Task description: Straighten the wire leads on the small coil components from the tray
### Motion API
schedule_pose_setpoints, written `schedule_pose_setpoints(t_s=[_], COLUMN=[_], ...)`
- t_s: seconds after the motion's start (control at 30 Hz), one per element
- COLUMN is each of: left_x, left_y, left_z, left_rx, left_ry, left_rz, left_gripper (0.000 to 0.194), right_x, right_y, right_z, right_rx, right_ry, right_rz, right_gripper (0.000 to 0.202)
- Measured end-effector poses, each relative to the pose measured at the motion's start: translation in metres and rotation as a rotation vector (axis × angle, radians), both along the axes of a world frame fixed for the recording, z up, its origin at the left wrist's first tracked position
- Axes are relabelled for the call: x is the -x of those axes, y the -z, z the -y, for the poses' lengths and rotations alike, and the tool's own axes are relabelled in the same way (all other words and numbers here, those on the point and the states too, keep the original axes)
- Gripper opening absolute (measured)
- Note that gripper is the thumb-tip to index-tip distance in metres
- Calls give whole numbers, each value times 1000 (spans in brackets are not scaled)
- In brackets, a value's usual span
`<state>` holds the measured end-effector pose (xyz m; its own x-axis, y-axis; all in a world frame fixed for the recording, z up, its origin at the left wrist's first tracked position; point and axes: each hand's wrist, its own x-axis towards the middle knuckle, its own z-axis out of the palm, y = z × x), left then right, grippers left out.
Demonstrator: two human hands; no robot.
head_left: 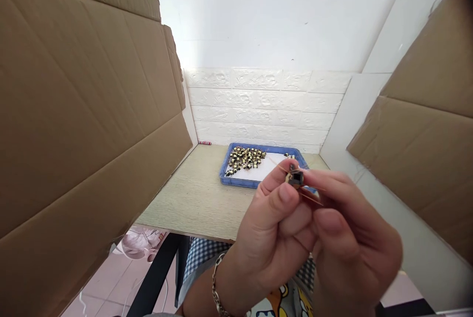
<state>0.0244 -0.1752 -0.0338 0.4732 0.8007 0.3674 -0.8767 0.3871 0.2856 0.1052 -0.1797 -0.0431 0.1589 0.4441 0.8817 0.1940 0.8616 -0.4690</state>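
Observation:
In front of me, above the table's near edge, my left hand (271,223) pinches a small wire-wound coil (296,179) between thumb and forefinger. The coil has a black square frame with a dark opening, and thin copper wires (312,198) stick out from it on both sides. My right hand (354,233) is curled close against the left one, its forefinger touching the coil's right side. The right thumb is bent below the wires. Some of the right fingers are hidden behind the coil and the left hand.
A blue tray (236,182) with a white bottom stands at the back of the wooden table (192,196). Several similar coils (246,157) are heaped at its left. A red marker-like stick (204,143) lies by the wall. Cardboard panels (88,90) flank both sides.

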Motion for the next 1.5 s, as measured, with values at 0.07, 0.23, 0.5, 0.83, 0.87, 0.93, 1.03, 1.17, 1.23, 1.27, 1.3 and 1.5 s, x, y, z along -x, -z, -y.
schedule_pose_setpoints(t_s=[0.07,0.23,0.5,0.83,0.87,0.93,1.03,1.17,1.23,1.27,1.3,1.5], left_x=[0,0,-2,-2,-2,-2,-2,-1,-1,-1,-1,1], left_y=[1,6,11,11,10,10,11,12,12,12,12,14], left_z=[-2,-6,-8,-7,-7,-6,-6,-6,-6,-6,-6,-7], left_rx=[-30,-85,-133,-120,-123,-129,-125,-124,-120,-111,-97,-44], left_ry=[-42,-100,-149,-148,-150,-157,-172,-160,-143,-136,-130,-96], left_rz=[-13,-53,-79,-136,-140,-151,-169,-150,-137,-137,-142,-136], left_gripper=[23,20,21,23,23,22,22,23,23,23,24,26], right_x=[6,10,10,12,12,12,12,12,12,12,13,13], right_y=[0,4,5,2,2,2,2,2,2,2,2,3], right_z=[-3,-7,-7,-6,-6,-6,-5,-3,-3,-3,-3,-5], right_rx=[-9,19,2,-34,-33,-30,-21,-18,-21,-20,-22,-35], right_ry=[-79,-159,-154,-56,-52,-41,-9,15,32,39,41,14], right_rz=[-111,-160,-197,-161,-161,-159,-156,-141,-135,-132,-129,-125], right_gripper=[25,24,23,24,23,23,22,23,24,24,24,28])
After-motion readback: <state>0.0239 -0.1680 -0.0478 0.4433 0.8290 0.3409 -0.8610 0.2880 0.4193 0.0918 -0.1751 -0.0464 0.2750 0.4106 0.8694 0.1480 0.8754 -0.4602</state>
